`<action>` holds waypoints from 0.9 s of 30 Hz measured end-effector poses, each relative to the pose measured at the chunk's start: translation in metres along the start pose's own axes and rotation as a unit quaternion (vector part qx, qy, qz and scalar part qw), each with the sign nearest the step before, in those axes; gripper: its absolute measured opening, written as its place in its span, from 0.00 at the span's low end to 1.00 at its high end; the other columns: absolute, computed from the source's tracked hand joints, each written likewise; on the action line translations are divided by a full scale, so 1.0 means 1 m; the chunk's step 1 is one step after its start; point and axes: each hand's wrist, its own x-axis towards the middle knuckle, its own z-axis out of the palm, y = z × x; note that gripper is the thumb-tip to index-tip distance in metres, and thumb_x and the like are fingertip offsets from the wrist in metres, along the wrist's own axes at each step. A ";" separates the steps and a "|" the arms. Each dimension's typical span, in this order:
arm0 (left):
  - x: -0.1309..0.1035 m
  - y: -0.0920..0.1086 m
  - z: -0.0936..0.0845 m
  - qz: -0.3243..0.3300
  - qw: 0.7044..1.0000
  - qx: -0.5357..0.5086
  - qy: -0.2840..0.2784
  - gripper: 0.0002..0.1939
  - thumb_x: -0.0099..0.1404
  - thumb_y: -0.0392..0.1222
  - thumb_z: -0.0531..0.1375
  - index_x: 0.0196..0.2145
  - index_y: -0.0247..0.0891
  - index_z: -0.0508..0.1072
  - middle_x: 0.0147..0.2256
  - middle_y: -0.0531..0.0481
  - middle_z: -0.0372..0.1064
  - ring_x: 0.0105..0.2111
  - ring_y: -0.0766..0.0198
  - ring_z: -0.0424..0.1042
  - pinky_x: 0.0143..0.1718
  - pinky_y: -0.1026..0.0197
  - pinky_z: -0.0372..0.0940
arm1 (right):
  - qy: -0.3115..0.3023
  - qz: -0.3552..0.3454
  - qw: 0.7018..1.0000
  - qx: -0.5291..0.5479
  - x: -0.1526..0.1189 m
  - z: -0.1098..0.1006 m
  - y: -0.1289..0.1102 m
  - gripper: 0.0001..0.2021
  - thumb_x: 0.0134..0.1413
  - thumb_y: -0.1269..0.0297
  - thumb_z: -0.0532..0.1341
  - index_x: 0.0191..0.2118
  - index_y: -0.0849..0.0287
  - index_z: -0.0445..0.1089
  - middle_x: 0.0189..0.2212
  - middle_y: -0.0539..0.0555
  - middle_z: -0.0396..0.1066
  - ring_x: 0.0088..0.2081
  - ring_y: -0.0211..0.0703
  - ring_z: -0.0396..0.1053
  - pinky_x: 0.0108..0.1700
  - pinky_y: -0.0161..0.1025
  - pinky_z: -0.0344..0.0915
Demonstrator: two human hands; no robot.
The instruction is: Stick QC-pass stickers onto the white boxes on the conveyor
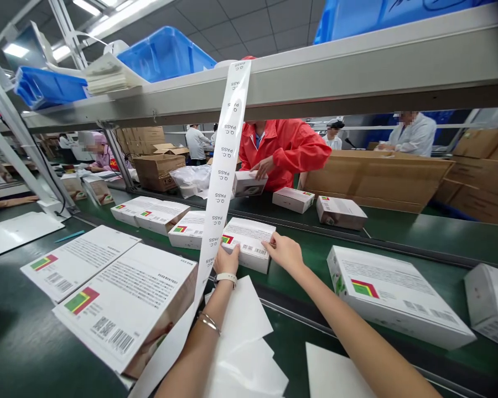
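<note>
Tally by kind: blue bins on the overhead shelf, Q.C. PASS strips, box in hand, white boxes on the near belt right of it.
Blue bins: 3
Strip: 1
Held box: 1
White boxes, near belt, right: 2
Total: 7

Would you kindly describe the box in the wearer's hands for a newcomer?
Find the green belt, then the hanging Q.C. PASS strip. Just right of the strip lies a white box, the only one with the wearer's left hand and right hand at its ends.

A factory packing floor (workers in white coats (197, 142), boxes (249, 240) along a conveyor (302, 276)).
</note>
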 end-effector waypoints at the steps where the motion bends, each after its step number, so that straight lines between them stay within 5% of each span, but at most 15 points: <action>1: 0.000 -0.001 0.000 0.010 1.000 0.006 0.004 0.31 0.57 0.57 0.52 0.52 0.36 0.53 0.52 0.37 0.51 0.52 0.47 0.54 0.48 0.52 0.52 | 0.004 -0.008 1.000 0.007 -0.006 -0.003 0.004 0.13 0.52 0.52 0.51 0.28 0.56 0.62 0.25 0.51 0.68 0.27 0.40 0.64 0.23 0.33 0.46; 7: -0.001 -0.010 -0.006 0.064 0.996 0.056 0.016 0.27 0.61 0.53 0.48 0.54 0.36 0.54 0.52 0.35 0.50 0.51 0.46 0.54 0.48 0.50 0.53 | 0.030 -0.043 0.998 0.046 -0.047 -0.015 0.029 0.15 0.52 0.51 0.50 0.26 0.56 0.60 0.20 0.48 0.64 0.24 0.37 0.62 0.23 0.32 0.46; 15: -0.002 -0.002 -0.017 0.094 0.988 0.117 0.045 0.30 0.56 0.40 0.58 0.55 0.37 0.53 0.53 0.32 0.47 0.51 0.42 0.54 0.46 0.45 0.54 | 0.016 -0.022 0.995 0.094 -0.095 -0.051 0.071 0.15 0.52 0.53 0.51 0.23 0.57 0.57 0.18 0.48 0.61 0.22 0.37 0.60 0.23 0.32 0.48; 18: -0.026 0.016 -0.022 0.116 0.985 0.116 0.048 0.35 0.57 0.38 0.56 0.58 0.31 0.44 0.57 0.30 0.37 0.56 0.41 0.43 0.51 0.42 0.46 | -0.046 -0.013 0.986 0.158 -0.138 -0.072 0.098 0.14 0.52 0.54 0.51 0.23 0.57 0.56 0.18 0.47 0.61 0.22 0.36 0.59 0.24 0.32 0.50; 20: -0.059 0.030 -0.025 0.199 0.976 0.090 0.001 0.32 0.61 0.42 0.52 0.59 0.33 0.42 0.58 0.36 0.36 0.57 0.48 0.40 0.54 0.47 0.44 | -0.104 0.005 0.977 0.183 -0.173 -0.082 0.114 0.13 0.51 0.55 0.52 0.24 0.57 0.56 0.18 0.46 0.61 0.21 0.35 0.58 0.24 0.31 0.51; 22: -0.105 0.042 -0.032 0.384 0.912 0.024 -0.142 0.26 0.63 0.46 0.49 0.57 0.38 0.48 0.57 0.43 0.46 0.57 0.54 0.45 0.55 0.51 0.45 | -0.148 0.028 0.972 0.182 -0.208 -0.086 0.126 0.12 0.50 0.56 0.53 0.23 0.57 0.56 0.19 0.46 0.61 0.21 0.35 0.58 0.23 0.31 0.50; 24: -0.150 0.049 -0.040 0.538 0.767 0.006 -0.349 0.25 0.62 0.53 0.48 0.55 0.45 0.53 0.57 0.51 0.48 0.57 0.56 0.45 0.56 0.50 0.41 | -0.166 0.045 0.973 0.156 -0.236 -0.087 0.130 0.11 0.49 0.57 0.54 0.23 0.57 0.57 0.19 0.46 0.62 0.22 0.35 0.59 0.24 0.31 0.50; 27: -0.196 0.052 -0.047 0.585 0.635 0.010 -0.504 0.34 0.56 0.63 0.49 0.56 0.45 0.52 0.58 0.51 0.44 0.58 0.54 0.41 0.56 0.46 0.38 | -0.174 0.042 0.979 0.098 -0.258 -0.087 0.128 0.10 0.48 0.59 0.55 0.23 0.58 0.58 0.20 0.47 0.64 0.23 0.36 0.60 0.25 0.32 0.49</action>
